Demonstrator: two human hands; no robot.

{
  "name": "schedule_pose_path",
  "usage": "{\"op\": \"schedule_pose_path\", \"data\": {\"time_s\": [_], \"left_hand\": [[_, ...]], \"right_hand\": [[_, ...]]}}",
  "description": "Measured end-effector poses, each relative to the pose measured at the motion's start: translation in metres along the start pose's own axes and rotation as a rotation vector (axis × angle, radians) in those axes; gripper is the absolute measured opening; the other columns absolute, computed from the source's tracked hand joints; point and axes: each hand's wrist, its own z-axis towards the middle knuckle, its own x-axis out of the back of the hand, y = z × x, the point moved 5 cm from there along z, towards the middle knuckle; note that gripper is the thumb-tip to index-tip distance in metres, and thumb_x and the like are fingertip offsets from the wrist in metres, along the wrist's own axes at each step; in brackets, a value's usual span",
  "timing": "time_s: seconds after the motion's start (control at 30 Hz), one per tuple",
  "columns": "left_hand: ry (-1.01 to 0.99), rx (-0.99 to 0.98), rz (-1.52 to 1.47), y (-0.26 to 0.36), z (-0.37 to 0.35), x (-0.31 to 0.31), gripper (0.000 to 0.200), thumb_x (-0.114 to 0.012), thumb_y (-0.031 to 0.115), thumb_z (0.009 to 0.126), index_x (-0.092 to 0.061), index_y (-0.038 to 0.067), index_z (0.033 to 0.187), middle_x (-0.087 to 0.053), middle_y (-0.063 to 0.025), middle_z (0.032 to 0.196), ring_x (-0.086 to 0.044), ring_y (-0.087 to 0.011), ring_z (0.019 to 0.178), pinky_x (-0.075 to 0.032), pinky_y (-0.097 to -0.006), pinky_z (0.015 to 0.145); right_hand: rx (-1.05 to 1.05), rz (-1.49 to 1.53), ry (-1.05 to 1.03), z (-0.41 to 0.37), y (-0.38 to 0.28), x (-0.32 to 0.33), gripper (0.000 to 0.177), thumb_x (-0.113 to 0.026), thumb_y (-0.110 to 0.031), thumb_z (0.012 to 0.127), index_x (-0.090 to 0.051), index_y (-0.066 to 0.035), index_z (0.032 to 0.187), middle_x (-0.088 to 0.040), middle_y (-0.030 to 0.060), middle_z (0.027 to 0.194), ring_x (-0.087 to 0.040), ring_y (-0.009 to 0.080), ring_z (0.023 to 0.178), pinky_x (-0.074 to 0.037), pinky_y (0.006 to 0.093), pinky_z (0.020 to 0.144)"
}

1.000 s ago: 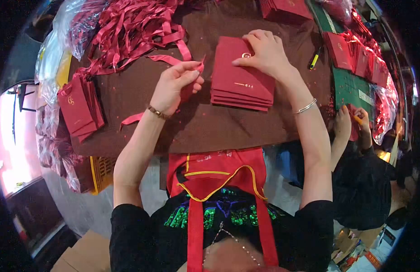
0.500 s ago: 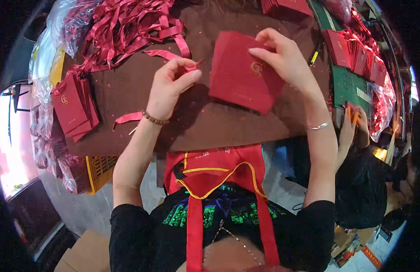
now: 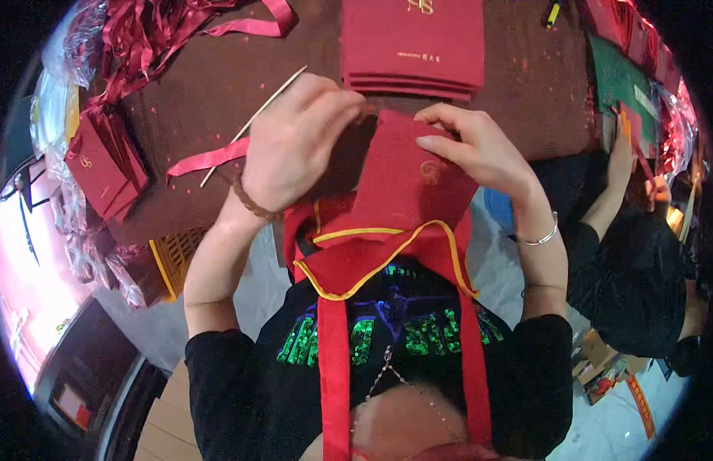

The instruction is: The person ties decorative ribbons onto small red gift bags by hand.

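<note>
My right hand [image 3: 483, 150] grips a small red paper bag [image 3: 414, 173] by its right side, thumb on the front near a gold logo. The bag is tilted and hangs over the table's near edge, in front of my red apron [image 3: 356, 253]. My left hand [image 3: 291, 142] is closed, its fingertips by the bag's upper left corner, partly blurred. A thin pale stick [image 3: 275, 94] passes through this hand, sticking out above and below. The pink ribbon [image 3: 206, 159] trails leftward from beneath the same hand; its other end is hidden.
A stack of red bags [image 3: 414, 38] lies at the back of the brown-covered table [image 3: 525, 100]. More bags [image 3: 103, 165] lean at left, below a heap of ribbons [image 3: 141, 38]. At right, a co-worker's hand [image 3: 621, 146] is beside a green board [image 3: 621, 77].
My view has shifted, showing the table higher up. My right hand has brought the bag nearer my body, and my left fingertips have come to its upper corner. More of the stick shows.
</note>
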Motion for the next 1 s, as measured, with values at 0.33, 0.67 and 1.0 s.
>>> {"op": "schedule_pose_path", "data": {"time_s": [0.33,0.67,1.0], "left_hand": [[-0.083,0.13,-0.04,0.019,-0.041,-0.04,0.009,-0.061,0.011,0.08,-0.059,0.008,0.088,-0.056,-0.0084,0.07,-0.057,-0.0266,0.063,-0.045,-0.0362,0.057],[-0.193,0.037,0.176,0.029,-0.059,-0.043,0.01,-0.063,0.01,0.077,-0.059,0.007,0.085,-0.051,-0.0099,0.069,-0.051,-0.028,0.062,-0.039,-0.0367,0.055],[-0.004,0.017,0.146,0.026,-0.065,-0.038,0.013,-0.068,0.014,0.073,-0.057,0.008,0.075,-0.048,-0.0051,0.067,-0.051,-0.0221,0.06,-0.038,-0.0331,0.054]], "right_hand": [[0.006,0.147,-0.045,-0.01,0.019,-0.033,0.026,-0.056,-0.012,0.086,-0.057,0.002,0.107,-0.062,0.008,0.084,-0.054,0.0086,0.076,-0.045,0.0242,0.07],[0.062,0.082,-0.036,-0.009,0.009,-0.048,0.023,-0.056,-0.009,0.086,-0.057,0.003,0.106,-0.062,0.0062,0.083,-0.055,0.0079,0.077,-0.045,0.0237,0.07],[-0.032,0.406,-0.202,-0.009,0.023,-0.062,0.026,-0.056,-0.011,0.086,-0.057,0.003,0.108,-0.062,0.0023,0.088,-0.054,0.0053,0.08,-0.045,0.0219,0.071]]}}
